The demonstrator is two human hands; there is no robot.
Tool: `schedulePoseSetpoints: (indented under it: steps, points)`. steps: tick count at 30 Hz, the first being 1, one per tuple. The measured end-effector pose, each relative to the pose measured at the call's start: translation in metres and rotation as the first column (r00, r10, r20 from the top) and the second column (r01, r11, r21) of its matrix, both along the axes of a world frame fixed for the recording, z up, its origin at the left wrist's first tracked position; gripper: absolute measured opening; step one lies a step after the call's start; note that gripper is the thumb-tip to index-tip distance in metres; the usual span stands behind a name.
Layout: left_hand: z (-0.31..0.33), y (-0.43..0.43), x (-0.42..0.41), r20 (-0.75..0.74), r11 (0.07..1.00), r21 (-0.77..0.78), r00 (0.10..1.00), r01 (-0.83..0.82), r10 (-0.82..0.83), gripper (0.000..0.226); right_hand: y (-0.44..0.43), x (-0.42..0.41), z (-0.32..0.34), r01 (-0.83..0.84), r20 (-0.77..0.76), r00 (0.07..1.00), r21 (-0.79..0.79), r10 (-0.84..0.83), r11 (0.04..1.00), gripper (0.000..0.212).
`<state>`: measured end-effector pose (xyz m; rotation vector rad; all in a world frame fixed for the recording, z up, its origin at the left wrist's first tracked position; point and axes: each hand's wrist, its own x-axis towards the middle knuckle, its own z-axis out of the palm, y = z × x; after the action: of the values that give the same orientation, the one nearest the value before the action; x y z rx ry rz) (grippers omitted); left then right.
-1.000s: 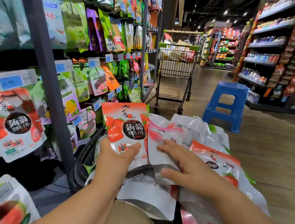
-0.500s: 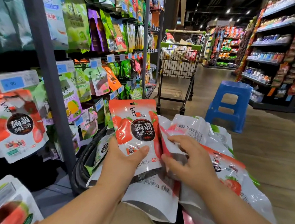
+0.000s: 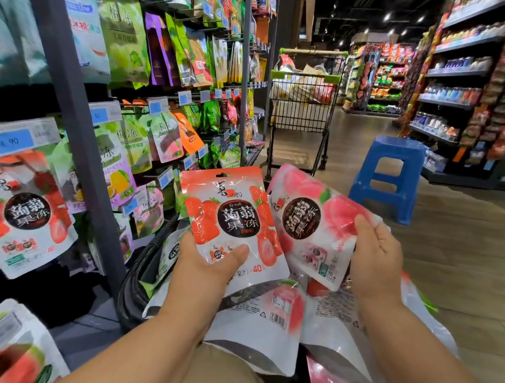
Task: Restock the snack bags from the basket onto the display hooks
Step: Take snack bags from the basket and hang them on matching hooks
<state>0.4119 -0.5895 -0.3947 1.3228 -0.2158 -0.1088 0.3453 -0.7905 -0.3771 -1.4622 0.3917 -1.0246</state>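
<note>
My left hand point(image 3: 204, 268) grips a red strawberry snack bag point(image 3: 232, 220), held upright with its front facing me. Beside it, my right hand point(image 3: 374, 254) holds a pink peach snack bag point(image 3: 308, 217), tilted to the right. Below both lie several more bags point(image 3: 265, 321) heaped in a black basket point(image 3: 137, 281) on my lap, mostly back side up. On the display hooks at the left hangs a matching strawberry bag point(image 3: 24, 211) under a blue price tag point(image 3: 11, 140).
A grey rack upright point(image 3: 80, 151) stands between the hooks and the basket. Green and orange bags point(image 3: 149, 139) fill the rack further along. A shopping trolley point(image 3: 302, 107) and a blue plastic stool point(image 3: 393, 176) stand in the aisle; stocked shelves point(image 3: 466, 96) line the right.
Both hands rose from the heap. My right hand pulled a pink peach bag out and turned its front toward me; the left lifted the strawberry bag higher.
</note>
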Motion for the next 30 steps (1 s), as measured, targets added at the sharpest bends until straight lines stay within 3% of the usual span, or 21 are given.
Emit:
schedulePoseSetpoints:
  steps: [5,11,13,16,18,22,27,30]
  points:
    - [0.000,0.000,0.001,-0.009,1.000,-0.009,1.000,0.012,-0.012,0.061,-0.005,0.002,0.012,-0.073,0.107,0.994,0.420,0.031,0.904,0.014]
    - [0.003,-0.001,0.003,-0.020,0.993,-0.100,0.998,0.062,-0.064,0.064,-0.004,0.002,0.034,-0.288,0.319,0.944,0.674,0.083,0.680,0.018]
    - [0.007,-0.002,0.001,-0.025,0.990,-0.126,0.997,0.071,-0.074,0.059,0.002,0.003,0.038,-0.369,0.377,0.917,0.673,0.131,0.641,0.019]
    - [0.014,-0.003,-0.001,-0.063,0.983,-0.176,0.996,0.053,-0.065,0.033,0.012,0.004,0.043,-0.477,0.424,0.872,0.625,0.244,0.618,0.026]
    - [0.018,-0.002,-0.005,-0.108,0.975,-0.219,0.992,0.041,-0.066,0.034,0.021,0.006,0.042,-0.512,0.428,0.855,0.616,0.292,0.598,0.027]
    - [0.027,-0.002,-0.015,-0.186,0.948,-0.312,0.974,0.068,-0.132,0.045,0.046,0.016,0.035,-0.535,0.407,0.844,0.593,0.349,0.601,0.032]
    - [0.040,0.010,-0.012,-0.192,0.916,-0.397,0.970,0.062,-0.149,0.018,0.073,0.030,0.040,-0.508,0.374,0.860,0.556,0.348,0.657,0.021]
    - [0.048,0.024,-0.010,-0.156,0.926,-0.374,0.980,0.054,-0.120,0.041,0.089,0.038,0.045,-0.480,0.333,0.876,0.541,0.348,0.691,0.025]
